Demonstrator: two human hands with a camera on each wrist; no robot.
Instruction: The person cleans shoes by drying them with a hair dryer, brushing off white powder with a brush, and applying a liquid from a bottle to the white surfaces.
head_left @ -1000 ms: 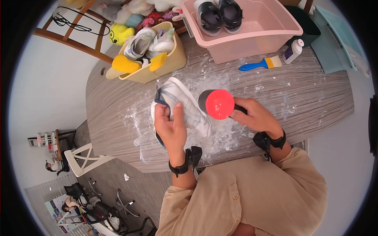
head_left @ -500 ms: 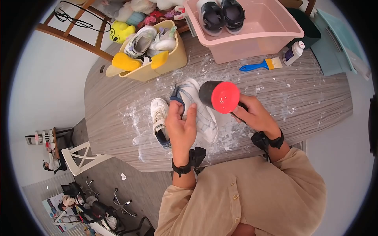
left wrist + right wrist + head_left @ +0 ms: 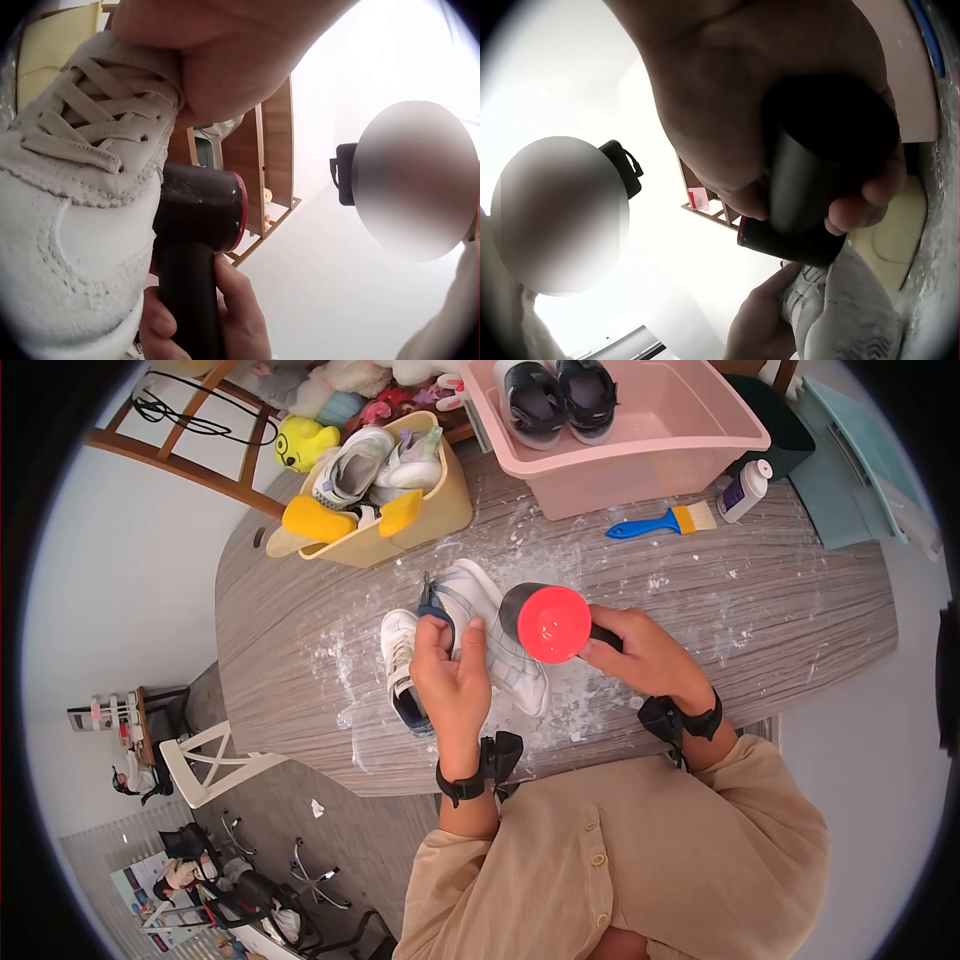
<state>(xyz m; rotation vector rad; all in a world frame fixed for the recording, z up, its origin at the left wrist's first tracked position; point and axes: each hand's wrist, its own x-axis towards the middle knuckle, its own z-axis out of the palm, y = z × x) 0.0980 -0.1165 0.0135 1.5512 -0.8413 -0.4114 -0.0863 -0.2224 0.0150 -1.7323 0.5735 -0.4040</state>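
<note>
With its fingers in at the heel collar, my left hand (image 3: 452,678) grips a white sneaker (image 3: 517,670). The left wrist view has that sneaker's laces and pale toe (image 3: 97,247) close up. My right hand (image 3: 648,652) holds a black hair dryer (image 3: 553,625) by its handle, its red round end facing up toward the head camera. The dryer's black barrel (image 3: 199,206) is close to the sneaker's side. A second white sneaker (image 3: 398,645) lies on the table by my left hand, partly hidden behind it.
White smears mark the wooden table (image 3: 800,620). Behind stand a yellow bin (image 3: 440,515) of shoes and a pink tub (image 3: 600,490) with black shoes at its rim. A blue-handled brush (image 3: 645,527) and a white bottle (image 3: 745,492) lie at the back right.
The held sneaker shifted right, then slightly back left, uncovering more of the second sneaker. The hair dryer swung up and right, then returned down and left beside the held sneaker.
</note>
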